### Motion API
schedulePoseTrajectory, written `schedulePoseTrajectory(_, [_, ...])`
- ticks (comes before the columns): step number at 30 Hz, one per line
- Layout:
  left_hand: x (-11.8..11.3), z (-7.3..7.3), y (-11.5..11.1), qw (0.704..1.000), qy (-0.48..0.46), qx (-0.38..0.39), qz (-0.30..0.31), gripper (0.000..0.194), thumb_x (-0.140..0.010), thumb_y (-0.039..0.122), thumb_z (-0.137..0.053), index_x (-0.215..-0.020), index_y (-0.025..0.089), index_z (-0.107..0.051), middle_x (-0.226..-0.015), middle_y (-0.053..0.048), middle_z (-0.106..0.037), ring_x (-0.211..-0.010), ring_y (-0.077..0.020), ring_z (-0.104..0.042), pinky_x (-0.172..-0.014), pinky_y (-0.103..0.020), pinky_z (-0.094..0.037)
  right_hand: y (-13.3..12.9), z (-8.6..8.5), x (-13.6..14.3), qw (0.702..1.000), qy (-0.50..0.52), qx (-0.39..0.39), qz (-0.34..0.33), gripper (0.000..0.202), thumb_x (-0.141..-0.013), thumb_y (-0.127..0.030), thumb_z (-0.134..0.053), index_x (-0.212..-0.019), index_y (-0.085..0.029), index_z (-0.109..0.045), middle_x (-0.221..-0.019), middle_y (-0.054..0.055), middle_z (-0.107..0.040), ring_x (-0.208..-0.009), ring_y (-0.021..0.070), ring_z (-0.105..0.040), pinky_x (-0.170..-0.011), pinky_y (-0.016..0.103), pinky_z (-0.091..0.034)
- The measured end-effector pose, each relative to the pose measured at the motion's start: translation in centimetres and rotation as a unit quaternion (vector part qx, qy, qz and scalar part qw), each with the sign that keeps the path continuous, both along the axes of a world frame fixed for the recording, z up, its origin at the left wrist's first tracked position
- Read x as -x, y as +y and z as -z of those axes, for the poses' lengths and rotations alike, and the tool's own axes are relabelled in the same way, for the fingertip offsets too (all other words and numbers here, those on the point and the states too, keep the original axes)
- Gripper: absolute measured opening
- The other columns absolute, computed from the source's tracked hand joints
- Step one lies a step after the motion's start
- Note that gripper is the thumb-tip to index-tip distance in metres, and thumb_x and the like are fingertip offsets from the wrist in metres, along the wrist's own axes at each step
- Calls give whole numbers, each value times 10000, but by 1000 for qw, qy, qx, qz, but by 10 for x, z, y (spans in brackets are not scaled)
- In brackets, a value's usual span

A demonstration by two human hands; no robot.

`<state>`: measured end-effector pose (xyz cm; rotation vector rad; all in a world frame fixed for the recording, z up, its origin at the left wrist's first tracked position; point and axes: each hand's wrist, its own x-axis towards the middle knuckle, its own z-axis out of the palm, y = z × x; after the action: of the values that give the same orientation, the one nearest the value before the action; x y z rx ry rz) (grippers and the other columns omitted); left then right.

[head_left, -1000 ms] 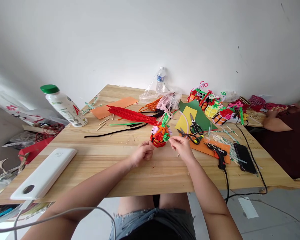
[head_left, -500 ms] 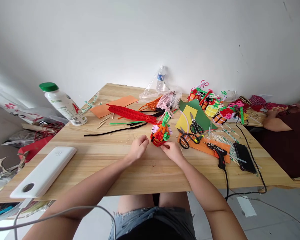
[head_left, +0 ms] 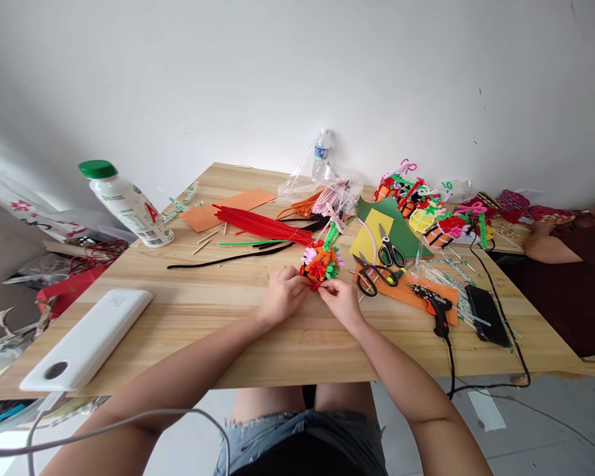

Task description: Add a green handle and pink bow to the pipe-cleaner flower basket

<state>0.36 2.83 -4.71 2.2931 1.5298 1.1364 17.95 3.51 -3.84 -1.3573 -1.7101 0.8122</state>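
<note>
A small pipe-cleaner flower basket (head_left: 322, 261), with orange, red, green and lilac blooms and a pink bow on top, stands upright on the table before me. My left hand (head_left: 283, 294) is closed with thumb and forefinger at the basket's lower left edge. On the other side, my right hand (head_left: 341, 301) pinches the red base at the front. Both sets of fingertips nearly meet there and hide part of the base. Behind the basket lies a bundle of red pipe cleaners (head_left: 260, 225). Two pairs of scissors, one black-handled (head_left: 367, 281), rest to its right.
At right are a glue gun (head_left: 441, 317) with its cord, a black phone (head_left: 486, 314) and several finished baskets (head_left: 441, 228). A white power bank (head_left: 86, 340) and a green-capped bottle (head_left: 129, 205) stand at left. Another person's arm (head_left: 545, 241) shows far right.
My left hand has moved right from beside the basket and now has its fingers on the base. My right hand stays at the base, and the basket has barely shifted.
</note>
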Motion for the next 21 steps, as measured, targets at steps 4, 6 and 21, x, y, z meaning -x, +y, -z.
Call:
schedulePoseTrajectory(4, [-8, -1, 1, 999, 32, -13, -20, 216, -868, 275, -514, -892, 241, -726, -807, -76, -582, -807, -209, -500, -750, -345, -354, -2, 5, 3, 1000, 14, -10, 14, 184, -739, -339, -610, -766, -175, -689, -614, 28, -660, -552, 159, -583, -588, 279, -483])
schedulePoseTrajectory(6, [-8, 0, 4, 999, 46, -16, -21, 218, -871, 291, -518, -864, 248, -732, -795, -76, -580, -802, -210, -490, -741, -348, -339, -3, 7, 5, 1000, 17, -7, 19, 196, -745, -353, -606, -784, -176, -682, -606, 25, -651, -552, 160, -580, -569, 272, -477])
schedulePoseTrajectory(21, [-2, 6, 8, 995, -81, 48, 19, 111, -790, 215, -531, -731, 183, -619, -781, -76, -600, -750, -189, -560, -721, -316, -434, 1, 8, 0, 1000, -20, 10, 0, 140, -806, -310, -527, -747, -202, -593, -591, 21, -620, -563, 179, -601, -489, 255, -439])
